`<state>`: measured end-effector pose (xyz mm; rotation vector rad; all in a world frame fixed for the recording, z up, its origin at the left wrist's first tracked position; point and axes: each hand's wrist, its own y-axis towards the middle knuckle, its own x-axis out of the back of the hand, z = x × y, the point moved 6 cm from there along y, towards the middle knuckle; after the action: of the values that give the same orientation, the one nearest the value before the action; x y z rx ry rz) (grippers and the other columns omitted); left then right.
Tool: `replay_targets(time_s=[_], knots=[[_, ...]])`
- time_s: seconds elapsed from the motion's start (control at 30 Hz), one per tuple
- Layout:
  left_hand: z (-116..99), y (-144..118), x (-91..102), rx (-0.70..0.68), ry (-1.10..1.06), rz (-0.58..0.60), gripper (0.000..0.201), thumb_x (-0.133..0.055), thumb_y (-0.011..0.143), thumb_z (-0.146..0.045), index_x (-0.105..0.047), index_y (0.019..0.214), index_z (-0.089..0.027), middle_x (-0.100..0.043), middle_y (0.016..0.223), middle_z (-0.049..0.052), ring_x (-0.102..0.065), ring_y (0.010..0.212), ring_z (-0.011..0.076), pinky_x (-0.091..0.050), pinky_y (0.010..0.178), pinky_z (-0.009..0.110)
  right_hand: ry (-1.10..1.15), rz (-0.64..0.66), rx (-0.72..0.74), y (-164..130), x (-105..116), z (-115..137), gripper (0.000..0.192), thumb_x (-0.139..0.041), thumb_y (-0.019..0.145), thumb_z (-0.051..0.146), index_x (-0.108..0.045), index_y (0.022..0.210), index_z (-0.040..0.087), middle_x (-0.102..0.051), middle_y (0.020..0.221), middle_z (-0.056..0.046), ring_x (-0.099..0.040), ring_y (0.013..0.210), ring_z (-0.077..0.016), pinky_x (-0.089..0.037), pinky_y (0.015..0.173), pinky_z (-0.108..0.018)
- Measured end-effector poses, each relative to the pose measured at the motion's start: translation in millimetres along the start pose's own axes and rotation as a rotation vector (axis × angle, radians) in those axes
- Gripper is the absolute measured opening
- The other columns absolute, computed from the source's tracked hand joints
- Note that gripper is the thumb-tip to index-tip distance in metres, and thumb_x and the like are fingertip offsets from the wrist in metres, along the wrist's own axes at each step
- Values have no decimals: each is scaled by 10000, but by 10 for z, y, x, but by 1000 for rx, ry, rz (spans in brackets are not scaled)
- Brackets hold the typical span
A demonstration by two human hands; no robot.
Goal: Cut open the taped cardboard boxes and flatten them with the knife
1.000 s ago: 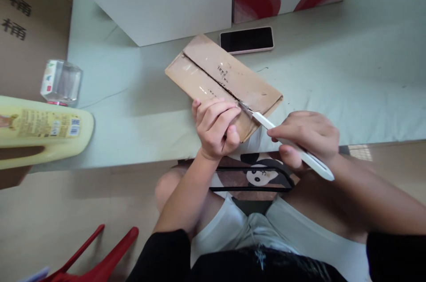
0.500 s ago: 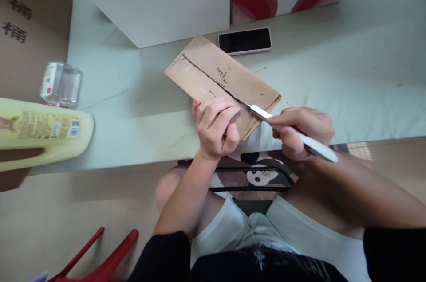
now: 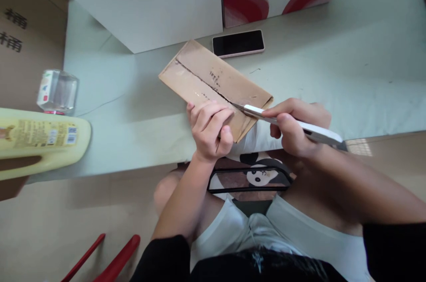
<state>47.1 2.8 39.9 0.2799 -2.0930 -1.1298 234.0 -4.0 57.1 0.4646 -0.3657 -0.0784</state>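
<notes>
A flat cardboard box (image 3: 199, 67) lies at a slant on the light green cloth, with a dark slit running along its top seam. My left hand (image 3: 213, 129) is closed on its near edge, fingers curled over the top. In my right hand (image 3: 296, 124) is a white utility knife (image 3: 319, 132), held by its handle with the forefinger stretched along it. The blade's tip meets the seam just right of my left fingers. How deep the tip sits is hard to tell.
Behind the box lie a phone (image 3: 238, 43), a large white box (image 3: 173, 2) and a red-and-white carton (image 3: 246, 2). At left are a clear plastic bottle (image 3: 63, 91), a yellow jug (image 3: 63, 138) and a brown carton (image 3: 29, 64). The table's front edge runs below my hands.
The view has shifted slightly, so most things sit a little further left. My right hand has tilted the knife flatter, its tip still at the seam. My left hand keeps its hold.
</notes>
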Motion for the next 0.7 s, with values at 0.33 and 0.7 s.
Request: replay_targets(time_s=[0.33, 0.7], knots=[[76, -41, 65, 4, -41, -108, 369, -372, 932, -420, -660, 1116, -279, -672, 1074, 67, -627, 1083, 261, -421, 1106, 513, 304, 11, 33, -68, 53, 2, 240, -545, 963, 384, -740, 916, 252, -614, 531, 16, -526, 394, -125, -383, 355, -258], [251, 115, 359, -36, -83, -196, 310, -361, 940, -387, -636, 892, -254, -516, 1244, 62, -527, 1198, 265, -445, 1053, 559, 271, 89, 187, -47, 124, 212, 309, -393, 995, 457, -652, 966, 291, -542, 539, 24, -493, 394, -137, -365, 395, -298]])
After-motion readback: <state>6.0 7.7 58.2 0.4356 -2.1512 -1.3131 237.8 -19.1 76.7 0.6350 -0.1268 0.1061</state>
